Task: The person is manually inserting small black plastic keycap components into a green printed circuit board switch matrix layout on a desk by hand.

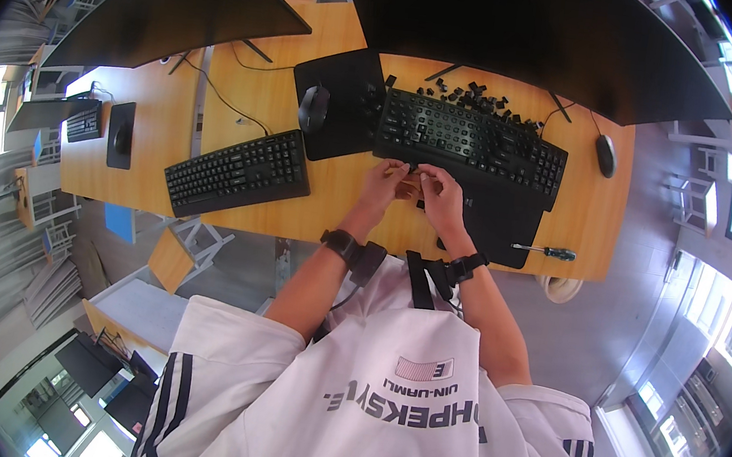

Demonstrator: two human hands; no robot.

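Observation:
My left hand [380, 185] and my right hand [443, 199] meet just in front of a black keyboard [473, 158]. Both are closed, thumbs and fingertips pinched close together. Whatever they hold between them is too small and dark to make out. Part of the keyboard's key area shows bare sockets where caps are off, while other keys still have theirs. Loose black keycaps [471, 96] lie heaped along its far edge. Under my right hand and the keyboard's near side lies a black mouse pad [502, 221]. A screwdriver [553, 252] with a dark green handle rests across its right edge.
A second black keyboard [241, 174] sits at an angle to the left. Beside it, a mouse [313, 110] rests on another black pad [340, 140]. Another mouse [605, 155] lies at the far right. Two large monitors [542, 32] stand along the back of the wooden desk [333, 202].

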